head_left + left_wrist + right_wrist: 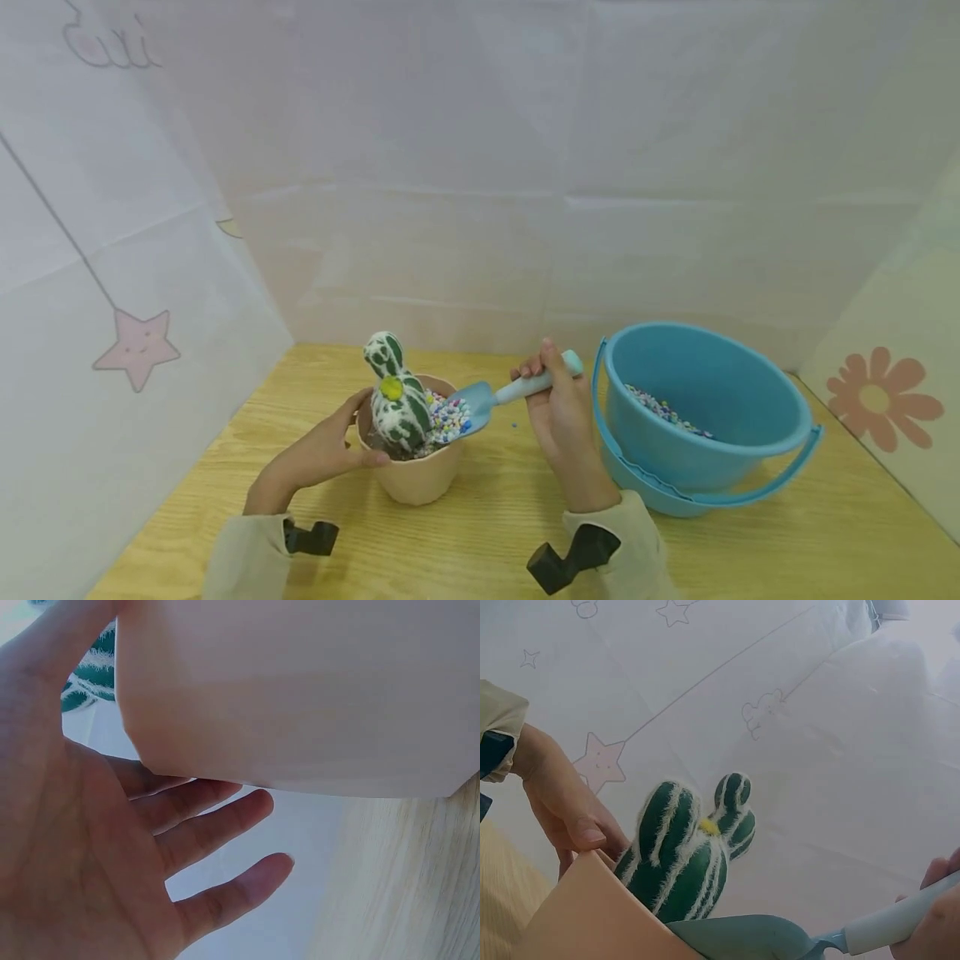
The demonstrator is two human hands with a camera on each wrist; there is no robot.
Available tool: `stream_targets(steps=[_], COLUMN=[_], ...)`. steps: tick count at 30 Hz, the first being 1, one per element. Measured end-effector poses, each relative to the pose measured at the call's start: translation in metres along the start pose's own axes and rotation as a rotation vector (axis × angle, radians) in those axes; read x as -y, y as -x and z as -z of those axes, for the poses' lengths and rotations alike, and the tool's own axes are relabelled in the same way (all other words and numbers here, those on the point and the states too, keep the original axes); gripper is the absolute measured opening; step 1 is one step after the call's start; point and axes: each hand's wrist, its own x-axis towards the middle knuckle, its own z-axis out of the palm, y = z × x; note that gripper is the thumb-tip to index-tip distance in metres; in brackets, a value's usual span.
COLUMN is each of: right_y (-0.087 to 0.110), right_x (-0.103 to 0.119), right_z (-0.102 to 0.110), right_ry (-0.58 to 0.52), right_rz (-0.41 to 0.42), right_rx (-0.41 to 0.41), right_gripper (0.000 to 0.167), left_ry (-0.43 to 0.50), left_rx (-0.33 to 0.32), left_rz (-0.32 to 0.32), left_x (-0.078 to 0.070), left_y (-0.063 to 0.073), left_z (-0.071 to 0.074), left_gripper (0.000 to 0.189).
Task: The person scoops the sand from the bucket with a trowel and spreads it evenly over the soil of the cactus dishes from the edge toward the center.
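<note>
A peach-coloured flower pot (418,483) stands on the wooden table, holding a green cactus (401,408) with white fuzzy stripes and a yellow flower. My left hand (322,450) grips the pot's left side, thumb at the rim and fingers round the far side. In the left wrist view the fingers (217,825) spread along the pot's wall. With my right hand (561,421) I hold a small blue trowel (478,398) by its pale handle. The trowel's blade is at the pot's right rim, bearing multicoloured pebbles (448,419) beside the cactus. Dark soil shows in the pot.
A blue bucket (682,462) stands to the right, close to my right hand, its handle lowered to the front. More coloured pebbles (667,410) lie inside it. A pale sheet (450,250) walls the table (480,533) at the back and sides.
</note>
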Motion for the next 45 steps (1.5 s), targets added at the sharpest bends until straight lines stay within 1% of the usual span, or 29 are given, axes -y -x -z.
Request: stream_targets(steps=[5, 12, 17, 24, 29, 33, 40, 45], right_y=[0.0, 0.001, 0.002, 0.001, 0.001, 0.003, 0.003, 0.004], right_x=[-0.006, 0.0, 0.007, 0.013, 0.009, 0.005, 0.001, -0.002], right_z=[-0.002, -0.001, -0.001, 0.0, 0.0, -0.001, -0.005, -0.006], right_ry=[0.023, 0.036, 0.033, 0.038, 0.045, 0.051, 0.035, 0.041], right_rz=[-0.004, 0.01, 0.024, 0.031, 0.014, 0.02, 0.059, 0.068], right_rx=[-0.014, 0.009, 0.028, -0.008, 0.007, 0.017, -0.013, -0.038], right_gripper=[0.033, 0.034, 0.035, 0.034, 0.031, 0.033, 0.033, 0.033], left_ry=[-0.026, -0.025, -0.031, -0.026, -0.024, -0.018, -0.024, -0.019], left_rx=[-0.018, -0.037, -0.027, -0.018, -0.018, -0.014, -0.038, -0.041], left_rz=[0.009, -0.026, -0.039, -0.031, -0.017, -0.003, -0.004, 0.001], left_x=[-0.004, -0.005, -0.004, -0.005, -0.005, -0.006, -0.013, -0.017], left_y=[0.0, -0.001, -0.001, -0.001, -0.002, -0.001, 0.001, 0.003], left_z=[-0.001, -0.003, -0.002, -0.002, -0.002, -0.003, -0.006, -0.008], left_gripper=[0.105, 0.102, 0.105, 0.108, 0.107, 0.106, 0.105, 0.104])
